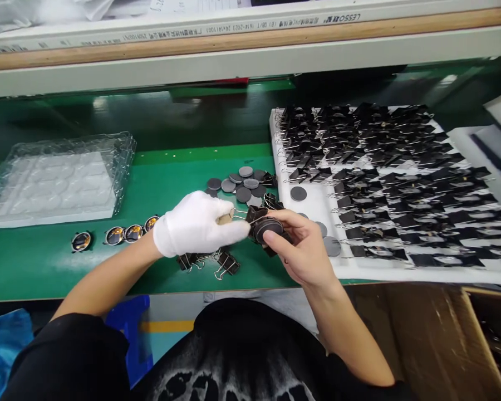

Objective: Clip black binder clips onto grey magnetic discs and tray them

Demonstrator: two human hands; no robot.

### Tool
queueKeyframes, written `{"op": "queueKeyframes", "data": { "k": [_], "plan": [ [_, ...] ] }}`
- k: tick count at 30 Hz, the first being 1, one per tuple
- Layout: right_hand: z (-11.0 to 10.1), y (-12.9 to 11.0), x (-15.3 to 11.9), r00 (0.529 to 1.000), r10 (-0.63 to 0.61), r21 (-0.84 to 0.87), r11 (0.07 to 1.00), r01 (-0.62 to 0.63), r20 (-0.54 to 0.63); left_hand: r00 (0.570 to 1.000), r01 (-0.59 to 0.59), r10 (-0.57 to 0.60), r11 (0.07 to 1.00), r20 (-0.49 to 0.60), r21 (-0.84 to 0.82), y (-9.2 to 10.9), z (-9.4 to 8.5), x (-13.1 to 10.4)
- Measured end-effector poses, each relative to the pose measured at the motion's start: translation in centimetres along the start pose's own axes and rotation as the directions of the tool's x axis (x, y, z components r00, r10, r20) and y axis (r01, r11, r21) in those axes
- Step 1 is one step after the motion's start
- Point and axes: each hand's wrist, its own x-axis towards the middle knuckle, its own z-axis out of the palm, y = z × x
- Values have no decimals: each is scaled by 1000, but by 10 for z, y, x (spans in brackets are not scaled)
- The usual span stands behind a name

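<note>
My left hand [200, 223], in a white glove, pinches the wire handles of a black binder clip [255, 214] above the green bench. Bare-fingered, my right hand [303, 242] grips a round dark disc-shaped piece [269, 228], its thumb pressed on the face. The clip's black body touches the edge of this piece; whether it is clamped on cannot be made out. Behind the hands lies a loose pile of grey and black round pads [242, 194]. Loose binder clips [227, 262] lie just below my left hand, and more [271, 201] sit behind my right fingers.
Several watch heads [115, 235] stand in a row left of my gloved hand. Clear plastic trays [58, 178] are at the left. On the right, a white foam board [311, 209] carries rows of black binder clips [371, 145] and loose pads [332, 246]. A shelf edge [250, 53] spans the back.
</note>
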Motion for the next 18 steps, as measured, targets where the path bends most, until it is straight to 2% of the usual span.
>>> {"op": "queueKeyframes", "data": {
  "k": [3,8,11,14,18],
  "plan": [
    [-6,-5,1,997,-44,-59,997,48,67,999,45,-45,999,-27,-10,2,3,0],
    [-11,-13,3,985,-34,-113,992,53,171,997,-25,27,999,-72,34,5,12,1],
    [-20,-27,6,985,-9,-139,990,34,174,996,-23,25,999,-87,24,6,11,2],
    [-34,-48,16,986,48,-259,966,-4,162,999,-33,30,994,-24,-105,9,9,1],
    [-51,-71,35,936,160,-447,895,-3,315,994,-9,37,968,103,-252,15,16,-4]
  ]
}}
